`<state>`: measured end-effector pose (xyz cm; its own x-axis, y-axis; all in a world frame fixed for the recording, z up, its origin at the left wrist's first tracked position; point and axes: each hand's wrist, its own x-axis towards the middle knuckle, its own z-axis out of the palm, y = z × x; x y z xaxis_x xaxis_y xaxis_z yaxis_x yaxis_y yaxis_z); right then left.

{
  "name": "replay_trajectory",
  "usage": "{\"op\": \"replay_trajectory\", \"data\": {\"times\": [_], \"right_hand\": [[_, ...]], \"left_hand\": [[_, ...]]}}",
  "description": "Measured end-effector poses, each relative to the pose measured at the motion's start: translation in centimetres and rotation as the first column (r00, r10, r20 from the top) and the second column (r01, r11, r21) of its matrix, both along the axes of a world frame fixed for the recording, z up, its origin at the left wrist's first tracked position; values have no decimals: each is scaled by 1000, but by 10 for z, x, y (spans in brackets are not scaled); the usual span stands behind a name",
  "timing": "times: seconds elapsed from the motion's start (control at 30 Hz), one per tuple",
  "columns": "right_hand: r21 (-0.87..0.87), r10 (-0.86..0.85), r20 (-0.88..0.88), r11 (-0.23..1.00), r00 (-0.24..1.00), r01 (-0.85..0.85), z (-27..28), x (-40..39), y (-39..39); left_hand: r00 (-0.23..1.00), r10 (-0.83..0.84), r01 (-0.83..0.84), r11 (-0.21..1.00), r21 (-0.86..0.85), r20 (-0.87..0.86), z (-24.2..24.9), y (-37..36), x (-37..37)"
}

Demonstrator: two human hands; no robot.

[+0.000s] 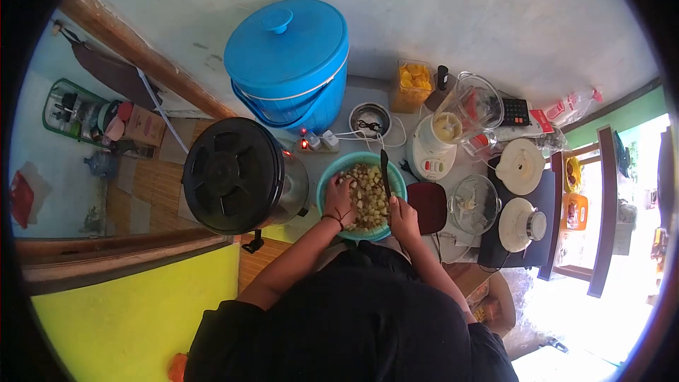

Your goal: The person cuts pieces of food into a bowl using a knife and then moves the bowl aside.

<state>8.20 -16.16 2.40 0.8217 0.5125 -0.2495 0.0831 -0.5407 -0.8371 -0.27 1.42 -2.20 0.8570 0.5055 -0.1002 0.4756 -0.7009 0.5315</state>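
From my remote seat, the biggest thing in the frame is the blue lidded bucket (286,60), standing against the wall at the back of the counter. Just in front of it and to the left sits the black-topped steel pot (237,175), its lid ribbed like a fan. A white power strip (317,143) with a red light lies between the 2.

Next in size is the teal bowl (327,182), right in front of my body at the middle of the counter, touching the steel pot's side. It is filled with cut fruit pieces (369,197), pale yellow and brown.

My left hand (339,201) is down inside the bowl on its left side, fingers curled over a piece of fruit and pressing into the pile; a dark cord circles the wrist. My right hand (404,218) sits at the bowl's near right rim, wrapped shut around the handle of a knife (385,173), whose dark blade reaches up over the fruit toward the far rim.

To the right stand a white blender base (433,159) with a clear jug (475,105) tipped above it, 2 white round lids (520,194), a dark red board (427,206), and a glass bowl (475,202).

Behind the teal bowl sits a small steel bowl (369,119), and beside it a tub of orange fruit (413,83).
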Motion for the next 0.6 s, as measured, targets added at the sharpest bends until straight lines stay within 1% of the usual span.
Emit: {"op": "replay_trajectory", "data": {"times": [0.03,0.1,0.17,0.27,0.37,0.4,0.43,0.5,0.57,0.6], "right_hand": [[-1,1,-1,1000,1000,-1,1,0,0],[3,-4,-19,1000,1000,4,4,0,0],[15,-13,-54,1000,998,14,7,-1,1],[7,0,-31,1000,1000,0,9,-1,1],[3,0,-19,1000,1000,0,-2,0,-2],[-1,-1,-16,1000,1000,1,0,0,-2],[-5,-3,-14,1000,1000,2,5,-1,-1],[-7,-1,17,1000,1000,1,5,0,-2],[-9,6,71,1000,997,-5,-1,-1,-4],[-5,-4,34,1000,999,4,-1,-1,-4]], "left_hand": [[996,52,-56,997,-59,-69,6,-7,1],[973,78,-121,973,-195,-216,8,-8,3],[934,19,-153,924,-351,-356,6,5,10],[945,-120,-47,870,-490,-304,-13,15,13],[969,-130,5,861,-508,-212,-40,19,9],[979,-114,39,919,-393,-168,-38,14,6],[987,-102,66,961,-269,-123,-24,5,1],[996,-22,25,999,35,-82,13,-16,-6],[990,-136,123,961,248,36,23,-20,-5],[977,-197,155,922,355,84,24,-20,-5]]}}
